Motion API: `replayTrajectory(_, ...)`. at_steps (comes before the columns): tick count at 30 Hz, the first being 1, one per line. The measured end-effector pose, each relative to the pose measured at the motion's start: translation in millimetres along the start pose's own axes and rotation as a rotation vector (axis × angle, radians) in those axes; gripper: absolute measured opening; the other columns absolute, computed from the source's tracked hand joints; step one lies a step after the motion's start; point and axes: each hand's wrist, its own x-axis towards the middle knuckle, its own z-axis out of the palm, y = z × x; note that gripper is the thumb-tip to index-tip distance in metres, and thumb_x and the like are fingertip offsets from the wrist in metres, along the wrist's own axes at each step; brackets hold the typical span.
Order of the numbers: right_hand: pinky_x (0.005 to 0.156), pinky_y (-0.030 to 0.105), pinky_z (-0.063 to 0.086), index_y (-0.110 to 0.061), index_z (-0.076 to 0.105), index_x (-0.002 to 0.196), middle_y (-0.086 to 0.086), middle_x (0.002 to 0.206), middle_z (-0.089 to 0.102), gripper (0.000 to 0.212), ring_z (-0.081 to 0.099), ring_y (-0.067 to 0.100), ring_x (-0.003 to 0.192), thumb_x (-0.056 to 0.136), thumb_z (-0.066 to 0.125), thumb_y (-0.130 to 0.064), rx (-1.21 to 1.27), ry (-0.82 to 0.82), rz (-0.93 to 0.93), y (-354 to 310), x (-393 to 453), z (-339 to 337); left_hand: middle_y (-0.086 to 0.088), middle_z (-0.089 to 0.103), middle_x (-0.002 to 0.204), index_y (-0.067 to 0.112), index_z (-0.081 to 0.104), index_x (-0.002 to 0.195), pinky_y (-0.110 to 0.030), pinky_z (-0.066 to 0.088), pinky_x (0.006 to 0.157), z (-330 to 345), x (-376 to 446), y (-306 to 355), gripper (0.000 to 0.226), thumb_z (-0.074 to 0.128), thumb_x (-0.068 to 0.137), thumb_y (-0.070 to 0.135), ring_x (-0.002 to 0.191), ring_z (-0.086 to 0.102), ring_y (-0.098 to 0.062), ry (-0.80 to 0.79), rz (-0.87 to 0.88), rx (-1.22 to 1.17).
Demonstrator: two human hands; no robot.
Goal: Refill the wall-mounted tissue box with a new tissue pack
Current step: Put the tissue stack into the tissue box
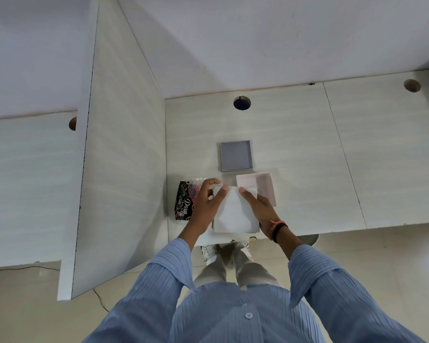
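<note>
Desk [295, 149] first, since it is the biggest thing I've got below me: pale, wood-grained, with a tall divider panel [124, 169] standing at its left edge, and I'll place everything off the white tissue stack [234, 214], which lies flat near the desk's front edge. Just beyond the stack and slightly right sits the open white box [264, 185], mouth up, its near-left corner touching or overlapped by the stack; I can't tell which. Farther beyond the stack lies a grey square lid [236, 155], apart from the box. Left of the stack, touching or tucked under my left hand [204, 206], is the torn dark wrapper [185, 203] marked "Dove". Now the hands: left hand's fingers are curled over the stack's far-left corner, thumb and fingertips pinching its edge; right hand [258, 206] lies along the stack's right side, fingers fairly straight, forefinger pressing the far edge, thumb side hidden so I can't say whether it grips underneath. Step in hand, as I read it, is squaring the tissues before they go into the box. To do it well I'd keep both sides pressed evenly so the sheets stay aligned, lift the whole stack level, and lower it flat into the box without snagging a corner on the wall.
</note>
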Motion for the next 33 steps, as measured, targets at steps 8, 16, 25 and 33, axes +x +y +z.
replayTrajectory(8, 0.077, 0.031, 0.052, -0.029, 0.065, 0.102, 0.001, 0.097, 0.069, 0.027, 0.063, 0.021, 0.089, 0.098, 0.051, -0.052, 0.005, 0.072, -0.014, -1, 2, 5, -0.005, 0.021, 0.168, 0.029, 0.009, 0.160, -0.040, 0.028, 0.116, 18, -13, -2, 0.083, 0.050, 0.096, 0.062, 0.152, 0.027, -0.024, -0.159, -0.204, 0.039)
replayTrajectory(16, 0.073, 0.034, 0.055, -0.020, 0.064, 0.114, 0.002, 0.098, 0.068, 0.031, 0.063, 0.024, 0.089, 0.099, 0.053, -0.045, -0.019, 0.135, -0.003, 6, 12, -16, -0.011, 0.063, 0.138, 0.015, 0.056, 0.137, -0.037, 0.053, 0.097, 14, 5, -18, 0.051, 0.071, 0.088, 0.021, 0.115, 0.065, -0.023, -0.212, -0.375, -0.215)
replayTrajectory(25, 0.082, 0.041, 0.055, -0.007, 0.072, 0.106, 0.015, 0.107, 0.070, 0.028, 0.064, 0.036, 0.097, 0.092, 0.063, -0.028, -0.082, 0.209, 0.048, -4, 34, -63, -0.017, 0.075, 0.115, 0.010, 0.074, 0.109, -0.047, 0.057, 0.097, 38, 25, -4, 0.027, 0.074, 0.083, 0.003, 0.108, 0.071, -0.034, -0.200, -0.370, -0.237)
replayTrajectory(33, 0.073, 0.032, 0.046, -0.001, 0.068, 0.103, 0.013, 0.098, 0.065, 0.019, 0.055, 0.029, 0.089, 0.090, 0.055, -0.004, -0.292, 0.221, -0.020, -11, 47, -74, -0.021, 0.075, 0.110, 0.001, 0.074, 0.106, -0.049, 0.058, 0.092, 68, 39, 3, 0.021, 0.071, 0.085, -0.002, 0.107, 0.071, -0.041, -0.069, -0.381, -0.152)
